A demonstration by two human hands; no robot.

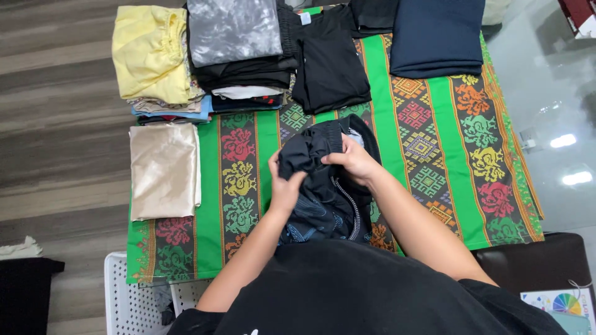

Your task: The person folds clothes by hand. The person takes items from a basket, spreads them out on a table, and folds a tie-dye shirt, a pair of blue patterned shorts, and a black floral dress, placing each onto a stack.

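The black jacket point(326, 186) is bunched in front of me on the green patterned cloth point(447, 155), its long side running from my chest away toward the stacks, the zipper slanting along it. My left hand point(287, 186) grips its near folds and my right hand point(354, 160) pinches the upper edge. Past it lie a black folded shirt point(329, 62), a navy pile point(437, 37), a grey-topped stack point(236, 43), yellow clothes point(152, 53) and a beige piece point(164, 170). Wood floor point(56, 124) lies left, a white basket point(133, 298) below.

White neck label point(305, 18) (perhaps cloth) on black garment point(329, 62).
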